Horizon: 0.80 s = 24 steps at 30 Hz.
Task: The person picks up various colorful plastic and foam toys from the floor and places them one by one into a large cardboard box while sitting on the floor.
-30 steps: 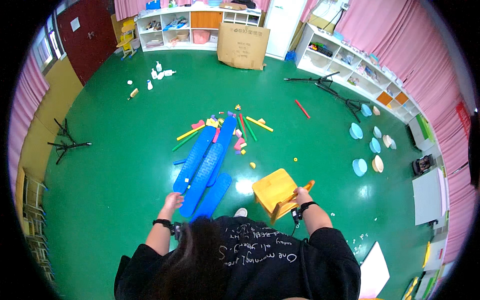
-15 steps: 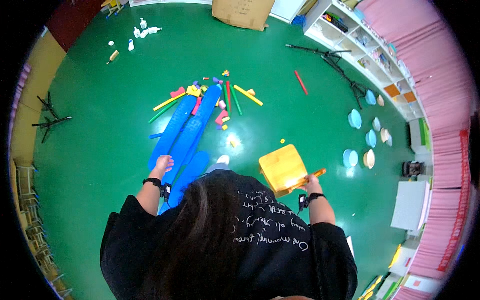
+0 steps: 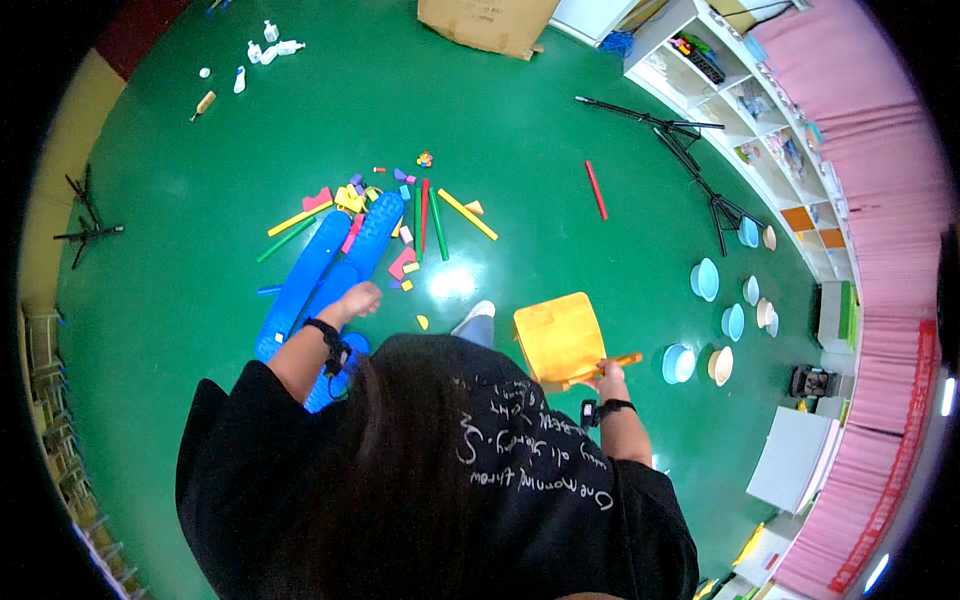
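Observation:
My right hand [image 3: 609, 380] grips the top part of a small yellow chair [image 3: 558, 335], which is to the right of my legs. At my left, my left hand [image 3: 360, 299] hovers over long blue boards [image 3: 372, 238] lying on the floor, its fingers loosely bent and nothing seen in it. The boards have rounded ends and lie side by side, pointing away from me. My forearm and body hide part of the nearest blue piece [image 3: 330, 388]. Past their far ends lie yellow blocks [image 3: 349, 198] and a red block [image 3: 403, 263].
Yellow [image 3: 468, 215], green and red sticks lie beyond the boards, and one red stick [image 3: 596, 190] lies apart. Blue and cream basins [image 3: 678, 364], a folded black tripod [image 3: 690, 160] and white shelves [image 3: 740, 120] stand on the right. White bottles [image 3: 268, 50] are far left.
My left hand has come off the blue boards' side and moved right. My right hand stays on the chair. My body has stepped forward slightly, shifting the view.

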### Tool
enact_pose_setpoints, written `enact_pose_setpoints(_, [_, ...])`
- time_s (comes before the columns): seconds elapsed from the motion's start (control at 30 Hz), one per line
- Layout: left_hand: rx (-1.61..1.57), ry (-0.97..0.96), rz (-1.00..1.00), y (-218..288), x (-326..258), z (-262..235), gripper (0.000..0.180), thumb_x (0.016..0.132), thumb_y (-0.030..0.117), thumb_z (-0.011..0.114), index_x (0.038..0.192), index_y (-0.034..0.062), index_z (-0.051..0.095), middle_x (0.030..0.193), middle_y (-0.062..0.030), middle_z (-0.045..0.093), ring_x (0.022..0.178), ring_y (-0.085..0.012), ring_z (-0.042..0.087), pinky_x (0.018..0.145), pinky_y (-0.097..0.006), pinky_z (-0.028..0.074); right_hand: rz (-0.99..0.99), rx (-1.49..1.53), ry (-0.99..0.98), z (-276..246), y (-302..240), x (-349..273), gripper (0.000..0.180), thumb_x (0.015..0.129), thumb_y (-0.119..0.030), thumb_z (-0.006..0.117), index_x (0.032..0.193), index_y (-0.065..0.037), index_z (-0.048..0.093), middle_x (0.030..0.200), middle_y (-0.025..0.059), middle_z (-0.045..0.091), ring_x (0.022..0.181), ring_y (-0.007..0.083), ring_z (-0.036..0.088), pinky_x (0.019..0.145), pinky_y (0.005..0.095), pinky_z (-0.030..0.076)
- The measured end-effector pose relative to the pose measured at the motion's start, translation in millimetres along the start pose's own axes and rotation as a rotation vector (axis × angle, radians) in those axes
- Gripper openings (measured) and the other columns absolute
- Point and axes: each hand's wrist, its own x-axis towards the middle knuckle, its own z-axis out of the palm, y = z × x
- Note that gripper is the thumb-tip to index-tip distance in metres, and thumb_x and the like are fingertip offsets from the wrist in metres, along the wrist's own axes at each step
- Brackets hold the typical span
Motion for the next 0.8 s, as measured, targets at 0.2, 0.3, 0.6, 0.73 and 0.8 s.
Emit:
enact_pose_setpoints(0.2, [-0.058, 0.092, -0.008, -54, -7, 12, 0.017, 0.080, 0.021, 0.046, 0.083, 0.0064, 0.053, 0.065, -0.0031, 0.053, 0.053, -0.0146, 0.050, 0.042, -0.029, 0.038, -0.094, -0.260, 0.059, 36, -28, 6, 0.030, 0.075, -0.006, 0.050, 0.104, 0.002, 0.045, 0.104, 0.0206, 0.048, 0.087, 0.0470, 0.055, 0.064, 0.0626, 0.050])
enact_pose_setpoints(0.3, [-0.100, 0.019, -0.075, -32, -33, 15, 0.015, 0.081, 0.021, 0.046, 0.083, 0.0071, 0.052, 0.069, -0.0030, 0.053, 0.057, -0.0144, 0.051, 0.045, -0.028, 0.038, -0.076, -0.287, 0.075, 87, -70, 16, 0.033, 0.074, -0.004, 0.049, 0.105, 0.003, 0.043, 0.105, 0.0223, 0.047, 0.087, 0.0474, 0.055, 0.065, 0.0629, 0.050])
enact_pose_setpoints(0.6, [-0.120, 0.108, -0.471, -119, -116, 33, 0.023, 0.085, 0.028, 0.046, 0.091, 0.0083, 0.056, 0.075, -0.0077, 0.058, 0.062, -0.0191, 0.056, 0.052, -0.036, 0.044, -0.054, -0.358, -0.028, 151, -99, 15, 0.035, 0.074, 0.001, 0.046, 0.109, 0.000, 0.041, 0.105, 0.0216, 0.048, 0.090, 0.0482, 0.054, 0.066, 0.0690, 0.046])
enact_pose_setpoints(0.73, [0.338, 0.398, -0.308, -95, -120, 20, 0.026, 0.081, 0.029, 0.053, 0.085, 0.0044, 0.060, 0.076, -0.0116, 0.062, 0.063, -0.0215, 0.059, 0.052, -0.035, 0.046, -0.061, -0.342, -0.196, 180, -126, 46, 0.051, 0.073, 0.004, 0.046, 0.123, -0.004, 0.035, 0.116, 0.0212, 0.044, 0.096, 0.0481, 0.051, 0.068, 0.0682, 0.046])
enact_pose_setpoints(0.8, [-0.163, 0.348, -0.363, -70, -151, 16, 0.024, 0.083, 0.023, 0.048, 0.093, 0.0032, 0.057, 0.072, -0.0091, 0.060, 0.059, -0.0203, 0.058, 0.052, -0.032, 0.046, -0.026, -0.359, -0.231, 220, -126, 36, 0.055, 0.074, 0.004, 0.048, 0.126, -0.004, 0.032, 0.119, 0.0223, 0.043, 0.094, 0.0486, 0.053, 0.068, 0.0671, 0.046])
